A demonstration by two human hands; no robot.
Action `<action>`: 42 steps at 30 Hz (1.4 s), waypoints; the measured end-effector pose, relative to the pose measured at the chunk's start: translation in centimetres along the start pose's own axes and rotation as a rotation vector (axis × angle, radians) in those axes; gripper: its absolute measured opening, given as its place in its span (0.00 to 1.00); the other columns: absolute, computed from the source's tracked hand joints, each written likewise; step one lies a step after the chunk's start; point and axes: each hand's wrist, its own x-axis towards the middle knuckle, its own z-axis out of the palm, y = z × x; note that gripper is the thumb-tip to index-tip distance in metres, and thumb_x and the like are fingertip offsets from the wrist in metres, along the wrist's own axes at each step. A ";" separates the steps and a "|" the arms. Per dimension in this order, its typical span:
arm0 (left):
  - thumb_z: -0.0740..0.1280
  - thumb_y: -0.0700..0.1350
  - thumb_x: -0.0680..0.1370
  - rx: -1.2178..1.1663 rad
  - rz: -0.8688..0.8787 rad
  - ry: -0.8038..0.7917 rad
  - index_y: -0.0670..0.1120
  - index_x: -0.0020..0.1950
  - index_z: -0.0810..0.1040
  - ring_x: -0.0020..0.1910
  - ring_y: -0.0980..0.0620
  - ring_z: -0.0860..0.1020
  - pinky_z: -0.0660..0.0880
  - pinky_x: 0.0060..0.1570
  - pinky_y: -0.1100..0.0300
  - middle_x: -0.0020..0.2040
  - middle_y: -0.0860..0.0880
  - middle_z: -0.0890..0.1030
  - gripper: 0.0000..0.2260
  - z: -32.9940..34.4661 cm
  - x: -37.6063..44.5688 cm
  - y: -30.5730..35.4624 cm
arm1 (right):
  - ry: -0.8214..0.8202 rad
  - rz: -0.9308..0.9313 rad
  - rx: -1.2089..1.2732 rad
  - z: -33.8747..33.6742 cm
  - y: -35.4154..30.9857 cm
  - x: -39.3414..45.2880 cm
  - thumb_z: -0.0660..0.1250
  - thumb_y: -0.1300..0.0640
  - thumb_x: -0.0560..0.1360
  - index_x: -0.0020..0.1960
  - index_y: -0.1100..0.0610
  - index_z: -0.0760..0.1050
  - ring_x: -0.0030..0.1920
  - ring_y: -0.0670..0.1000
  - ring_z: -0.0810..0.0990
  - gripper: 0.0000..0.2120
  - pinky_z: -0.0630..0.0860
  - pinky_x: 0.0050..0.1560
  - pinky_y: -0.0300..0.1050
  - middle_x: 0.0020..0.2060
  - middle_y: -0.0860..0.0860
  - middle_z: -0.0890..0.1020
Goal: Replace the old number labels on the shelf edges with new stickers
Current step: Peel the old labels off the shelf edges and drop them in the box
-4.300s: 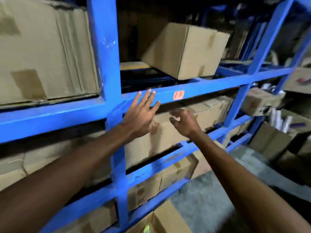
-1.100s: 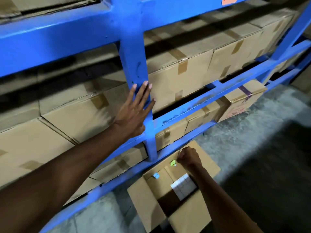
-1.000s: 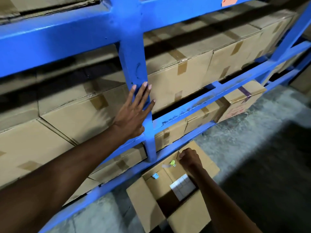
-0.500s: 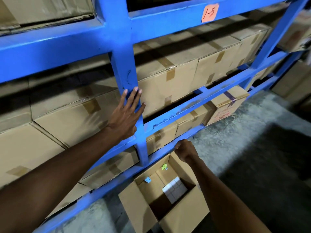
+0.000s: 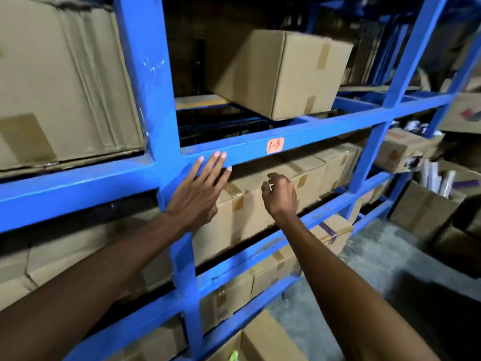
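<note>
An orange label (image 5: 275, 145) handwritten "1-5" is stuck on the front edge of a blue shelf beam (image 5: 338, 126). My left hand (image 5: 197, 194) lies flat and open against the beam where it meets the blue upright, fingertips left of the label. My right hand (image 5: 279, 196) hovers just below the label in front of a carton, fingers curled. A small pale piece, seemingly a sticker (image 5: 270, 186), shows pinched at its thumb and forefinger.
Cardboard cartons fill the rack: a big one (image 5: 65, 82) upper left, a tilted one (image 5: 281, 74) above the label, rows below. An open box (image 5: 263, 340) sits on the grey floor (image 5: 377, 261) at the bottom edge. More boxes stand to the right.
My right hand rose from the open floor box to just below the "1-5" label. My left hand slid up the upright to the beam. The view tilted upward.
</note>
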 end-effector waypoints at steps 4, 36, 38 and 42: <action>0.61 0.50 0.72 0.035 -0.062 -0.071 0.40 0.76 0.51 0.75 0.39 0.54 0.53 0.73 0.45 0.76 0.37 0.53 0.36 -0.3 2.8 -1.6 | 0.142 -0.021 -0.013 -2.3 -1.0 5.8 0.59 0.59 0.77 0.63 0.64 0.69 0.60 0.65 0.72 0.16 0.70 0.58 0.56 0.60 0.64 0.73; 0.68 0.51 0.64 0.092 -0.064 -0.270 0.41 0.74 0.60 0.75 0.39 0.51 0.51 0.72 0.42 0.75 0.35 0.53 0.40 1.4 -0.4 3.9 | -0.749 -0.210 0.353 -0.2 3.8 6.6 0.68 0.62 0.70 0.28 0.55 0.74 0.36 0.50 0.78 0.13 0.73 0.38 0.47 0.37 0.58 0.84; 0.68 0.52 0.65 0.076 -0.064 -0.377 0.41 0.73 0.63 0.75 0.39 0.53 0.50 0.71 0.41 0.74 0.35 0.56 0.39 2.9 -3.6 5.8 | -0.855 -0.161 0.292 1.9 5.4 4.8 0.68 0.62 0.70 0.27 0.54 0.74 0.34 0.49 0.77 0.14 0.72 0.38 0.46 0.37 0.59 0.84; 0.60 0.52 0.74 0.053 -0.089 -0.685 0.40 0.75 0.54 0.74 0.37 0.38 0.34 0.69 0.40 0.74 0.34 0.40 0.34 5.5 -8.2 8.1 | -1.039 -0.097 0.171 6.8 9.2 0.4 0.69 0.63 0.70 0.28 0.55 0.75 0.31 0.48 0.76 0.13 0.73 0.38 0.43 0.33 0.61 0.82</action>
